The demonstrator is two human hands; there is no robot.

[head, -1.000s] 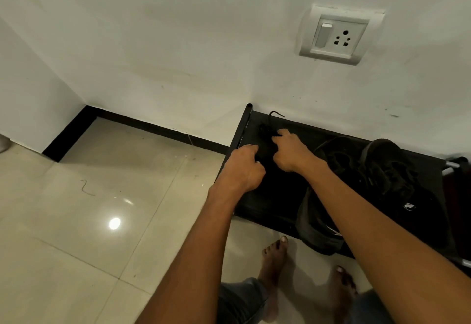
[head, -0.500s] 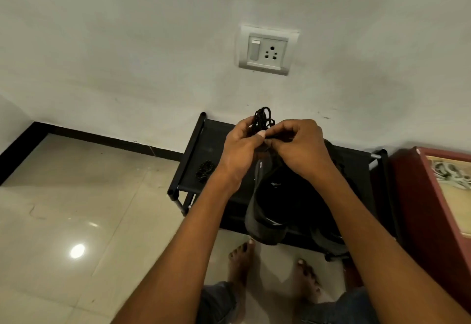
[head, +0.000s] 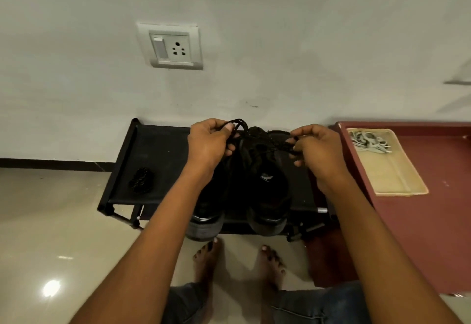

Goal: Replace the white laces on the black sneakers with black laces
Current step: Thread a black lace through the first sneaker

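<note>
Two black sneakers (head: 267,191) stand side by side on a low black shoe rack (head: 153,160), heels toward me. My left hand (head: 209,145) pinches a looped black lace (head: 239,126) above the shoes. My right hand (head: 316,150) pinches the other end of that black lace, and the strand stretches between both hands. A second bundle of black lace (head: 141,183) lies on the rack's left part. White laces (head: 367,142) lie in a beige tray to the right. Whether any lace is threaded in the sneakers is hidden.
A beige tray (head: 392,175) rests on a dark red surface (head: 433,221) right of the rack. A wall socket (head: 173,48) sits on the white wall behind. The tiled floor (head: 51,234) spreads left, and my bare feet (head: 237,262) stand just before the rack.
My hands lifted a bundled black lace off the rack's left part and have pulled apart, stretching it over the sneakers. The view has swung right, bringing the red surface and tray into sight.
</note>
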